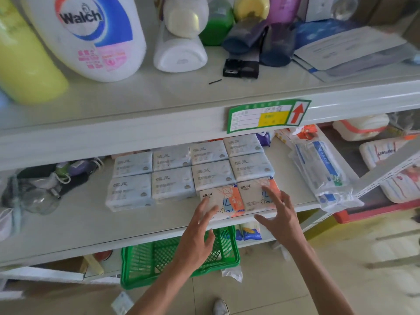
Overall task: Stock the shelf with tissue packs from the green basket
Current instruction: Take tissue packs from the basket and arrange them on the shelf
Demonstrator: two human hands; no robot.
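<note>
Left hand point(197, 230) and right hand point(280, 215), fingers point(203, 206) spread, are touching orange tissue packs point(229, 201) at the shelf point(91, 226) lip; bare shelf lying lower left

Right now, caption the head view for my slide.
Left hand and right hand touch, open, two orange-patterned tissue packs at the shelf edge, green basket below.

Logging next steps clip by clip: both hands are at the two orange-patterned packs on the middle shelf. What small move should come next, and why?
Probably nudge the left orange pack back with the left hand, whose straight fingers touch it. It sits at the front edge of the middle shelf, slightly forward of the right orange pack under the right hand, which lies against the blue packs.
</note>
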